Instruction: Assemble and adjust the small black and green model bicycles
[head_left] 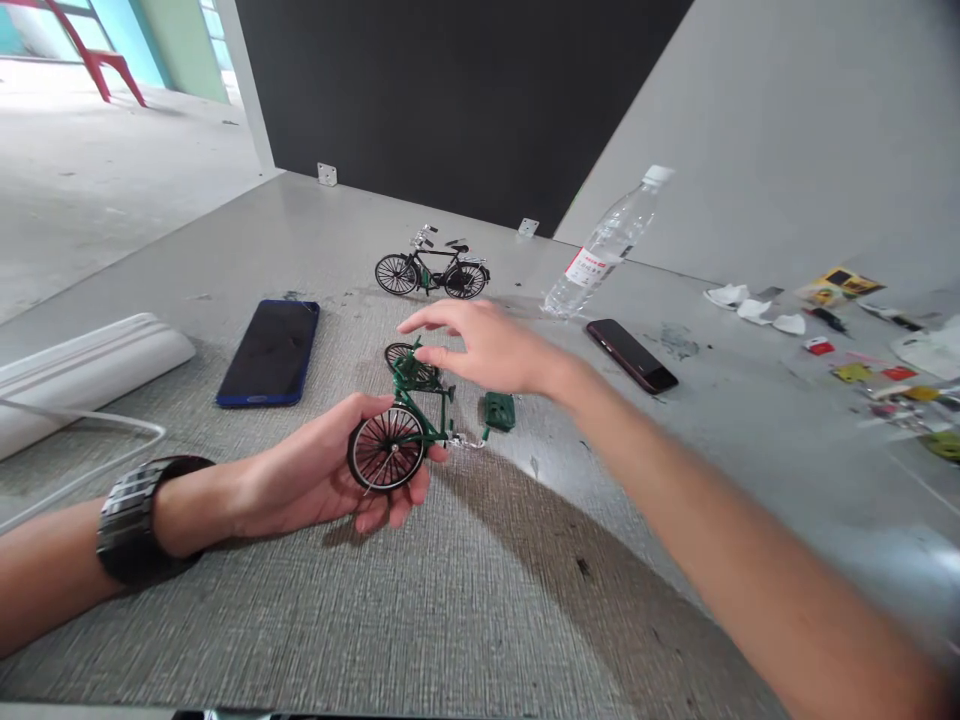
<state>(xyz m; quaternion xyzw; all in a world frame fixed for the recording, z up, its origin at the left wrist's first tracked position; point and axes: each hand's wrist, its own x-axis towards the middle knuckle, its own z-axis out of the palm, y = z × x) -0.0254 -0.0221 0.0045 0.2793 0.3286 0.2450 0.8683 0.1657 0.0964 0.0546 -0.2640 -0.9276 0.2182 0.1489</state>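
Observation:
A green toy bicycle (pixel 426 418) with black spoked wheels lies on its side, tilted, in my left hand (pixel 322 455). The thumb of that hand rests by the near wheel, and its fingers curl beneath. My right hand (pixel 480 345) hovers over the far wheel with thumb and fingers apart; whether it touches the bicycle I cannot tell. Just right of the handlebar, on the table, is a small square green piece (pixel 499 411). Behind my right hand stands a black toy bicycle (pixel 435 270), upright.
A blue-edged phone (pixel 268 352) lies left, beside a white casing (pixel 97 370) with a cable. To the right are a clear bottle (pixel 607 245), a dark phone (pixel 631 355) and several small coloured pieces (pixel 855 375). A black panel (pixel 450 100) rises at the table's back.

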